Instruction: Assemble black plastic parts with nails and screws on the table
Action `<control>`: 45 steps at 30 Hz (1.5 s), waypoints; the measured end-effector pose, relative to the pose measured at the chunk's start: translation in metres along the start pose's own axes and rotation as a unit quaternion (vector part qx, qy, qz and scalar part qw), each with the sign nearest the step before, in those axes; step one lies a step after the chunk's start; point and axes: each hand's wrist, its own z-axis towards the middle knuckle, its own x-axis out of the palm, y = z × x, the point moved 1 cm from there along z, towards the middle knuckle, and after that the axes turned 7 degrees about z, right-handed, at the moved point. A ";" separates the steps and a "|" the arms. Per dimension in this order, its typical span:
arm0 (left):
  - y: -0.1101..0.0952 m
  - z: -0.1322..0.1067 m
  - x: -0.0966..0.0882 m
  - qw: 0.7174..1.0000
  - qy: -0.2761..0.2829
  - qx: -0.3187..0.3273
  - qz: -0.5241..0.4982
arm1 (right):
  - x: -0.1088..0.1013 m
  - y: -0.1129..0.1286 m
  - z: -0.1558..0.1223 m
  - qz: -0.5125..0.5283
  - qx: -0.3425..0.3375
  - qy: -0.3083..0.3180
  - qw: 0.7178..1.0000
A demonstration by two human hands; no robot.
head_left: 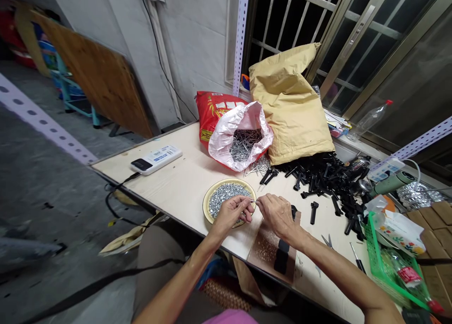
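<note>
— What fills the frame, biggest first?

— A pale wooden table [176, 182] runs from centre left to lower right. At upper centre a tan paper sack [291, 107] lies on it, with a heap of black plastic parts [325, 175] spilling right of centre. Just left of the sack sits a red bag with a white liner [233, 126], open and full of metal nails.

— And smaller things?

— A green basket [379, 263] at lower right, a white power strip [156, 159] at centre left, and a round yellow dish [208, 206] of small silver washers just below centre.

— The hands?

— Both meet over the dish's right edge. The left hand [231, 213] has its fingers curled, thumb and forefinger pinched. The right hand [277, 213] is pinched too, fingertips facing the left's. Between them is a thin nail [253, 201], gripped by both, I think; it's too small to be sure which fingers touch it.

— Anything under them?

— A brown board [268, 248] beneath the right wrist, a black piece lying on it.
</note>
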 end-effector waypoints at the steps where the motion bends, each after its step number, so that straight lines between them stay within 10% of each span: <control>1: 0.000 0.000 0.000 1.000 0.001 -0.001 -0.001 | 0.000 0.000 0.000 0.008 0.003 0.000 1.000; 25: 0.000 -0.003 0.003 0.999 0.019 -0.034 0.011 | -0.001 -0.006 -0.008 0.198 0.028 0.017 0.980; 35: 0.022 -0.017 0.030 0.987 0.015 0.038 0.158 | -0.013 -0.045 -0.075 0.285 0.136 -0.088 0.945; 45: 0.107 -0.040 0.052 0.775 0.057 0.327 0.538 | 0.030 -0.106 -0.124 0.188 0.221 -0.038 0.956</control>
